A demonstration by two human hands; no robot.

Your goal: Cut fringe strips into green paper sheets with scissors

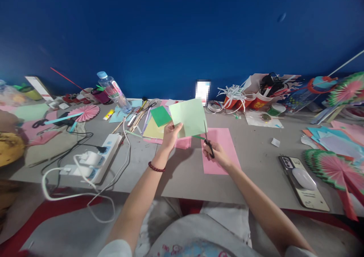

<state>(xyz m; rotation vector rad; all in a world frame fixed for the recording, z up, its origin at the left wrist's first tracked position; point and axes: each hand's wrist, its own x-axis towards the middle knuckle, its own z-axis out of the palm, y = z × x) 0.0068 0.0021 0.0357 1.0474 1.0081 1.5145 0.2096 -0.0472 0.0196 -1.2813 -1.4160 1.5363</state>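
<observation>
My left hand (pixel 170 134) pinches a pale green sheet of paper (pixel 189 114) by its lower left part, thumb on top, holding it above the table. In my right hand (pixel 216 152) is a pair of black-handled scissors (pixel 209 145), fingers closed round the handles. The blades point up and away along the sheet's right edge, where a narrow strip shows beside them. Below my right hand lies a pink sheet of paper (pixel 224 162). Behind my left hand, a dark green paper piece (pixel 160 116) rests on a stack of coloured paper (pixel 153 130).
A white power strip (pixel 109 156) with cables stands at the left, near a water bottle (pixel 115 92). Red cups (pixel 257 103) with tools and paper strips are at the back right. A phone (pixel 305 185) and paper fans (pixel 338 171) lie at the right.
</observation>
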